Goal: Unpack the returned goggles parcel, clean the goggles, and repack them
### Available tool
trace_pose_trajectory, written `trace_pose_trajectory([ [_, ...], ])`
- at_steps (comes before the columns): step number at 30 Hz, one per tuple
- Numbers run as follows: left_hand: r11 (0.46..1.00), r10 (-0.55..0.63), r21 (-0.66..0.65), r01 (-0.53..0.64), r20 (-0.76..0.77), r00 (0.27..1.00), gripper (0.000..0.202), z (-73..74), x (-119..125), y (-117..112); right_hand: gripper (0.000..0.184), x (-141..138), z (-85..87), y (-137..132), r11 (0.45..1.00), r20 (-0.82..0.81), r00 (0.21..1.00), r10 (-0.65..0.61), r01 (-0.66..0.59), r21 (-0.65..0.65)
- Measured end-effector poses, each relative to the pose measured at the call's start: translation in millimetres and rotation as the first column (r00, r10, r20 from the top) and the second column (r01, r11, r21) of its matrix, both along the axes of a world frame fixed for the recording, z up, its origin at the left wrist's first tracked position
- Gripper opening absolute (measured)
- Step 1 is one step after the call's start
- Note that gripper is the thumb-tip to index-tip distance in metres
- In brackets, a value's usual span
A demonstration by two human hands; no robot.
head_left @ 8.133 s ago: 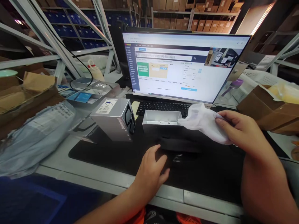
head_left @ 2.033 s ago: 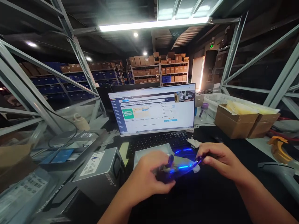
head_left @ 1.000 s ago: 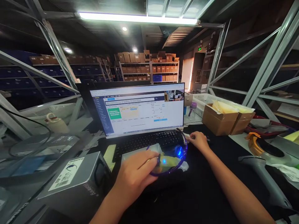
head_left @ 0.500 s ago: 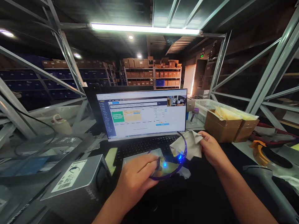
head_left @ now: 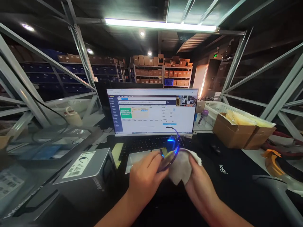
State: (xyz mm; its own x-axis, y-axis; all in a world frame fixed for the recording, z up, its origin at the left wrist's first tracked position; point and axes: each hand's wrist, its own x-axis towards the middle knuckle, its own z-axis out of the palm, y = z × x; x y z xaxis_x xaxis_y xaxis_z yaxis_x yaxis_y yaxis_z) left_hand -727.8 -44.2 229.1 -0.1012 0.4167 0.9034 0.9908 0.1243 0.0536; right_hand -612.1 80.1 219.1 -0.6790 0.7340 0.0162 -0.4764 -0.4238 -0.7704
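Note:
My left hand is closed on a dark, curved pair of glasses with glowing blue lights and a yellowish lens area. One slim temple arm rises in front of the monitor. My right hand pinches a pale grey wiping cloth, which hangs down and lies against the lower right side of the frame. Fingers and cloth cover part of the glasses. Behind my left hand a light, shallow box or tray partly shows.
A monitor stands behind a black keyboard. To the left is a grey printed box. On the right are a mouse, cardboard boxes of yellow packets and a grey handheld device on the black mat.
My right hand has brought the cloth leftward and down against the glasses. The glasses have turned in my left hand. The whole view has shifted slightly, with the scene moving right.

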Motion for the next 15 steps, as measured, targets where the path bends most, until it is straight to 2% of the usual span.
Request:
trace_pose_trajectory([
  [2,1.000,-0.024,-0.017,0.025,0.016,1.000,0.015,-2.4,7.6,4.5,0.038,-0.4,-1.3,4.6,0.997,0.102,0.992,0.076,-0.078,0.014],
  [4,0.999,-0.036,-0.012,0.036,0.043,0.998,0.013,-3.6,13.3,7.5,0.036,-5.0,-1.7,27.5,0.997,0.191,0.979,0.072,-0.075,0.005],
  [7,1.000,-0.027,-0.001,0.027,0.066,0.997,0.013,-4.0,15.8,9.1,0.031,-14.5,-2.4,63.2,0.998,0.207,0.977,-0.057,0.062,-0.015],
  [10,1.000,-0.001,-0.002,0.001,0.077,0.997,0.013,-5.5,12.4,9.5,0.032,-15.0,-4.2,60.8,0.979,0.080,0.975,-0.206,0.206,0.010],
  [12,1.000,0.019,-0.010,-0.018,0.081,0.997,0.014,-7.5,9.4,9.9,0.032,-7.0,-6.5,38.3,0.969,-0.025,0.977,-0.210,0.211,0.125],
  [13,1.000,0.023,-0.014,-0.022,0.078,0.997,0.014,-8.3,8.3,10.1,0.030,-1.1,-7.2,25.3,0.955,-0.053,0.984,-0.169,0.177,0.238],
  [14,1.000,0.019,-0.017,-0.018,0.072,0.997,0.014,-8.7,7.6,10.1,0.027,5.2,-7.0,13.6,0.917,-0.049,0.993,-0.107,0.118,0.382],
  [15,1.000,0.010,-0.017,-0.009,0.061,0.998,0.014,-8.5,7.4,9.9,0.025,11.5,-5.8,4.7,0.848,-0.020,0.999,-0.043,0.047,0.528],
])
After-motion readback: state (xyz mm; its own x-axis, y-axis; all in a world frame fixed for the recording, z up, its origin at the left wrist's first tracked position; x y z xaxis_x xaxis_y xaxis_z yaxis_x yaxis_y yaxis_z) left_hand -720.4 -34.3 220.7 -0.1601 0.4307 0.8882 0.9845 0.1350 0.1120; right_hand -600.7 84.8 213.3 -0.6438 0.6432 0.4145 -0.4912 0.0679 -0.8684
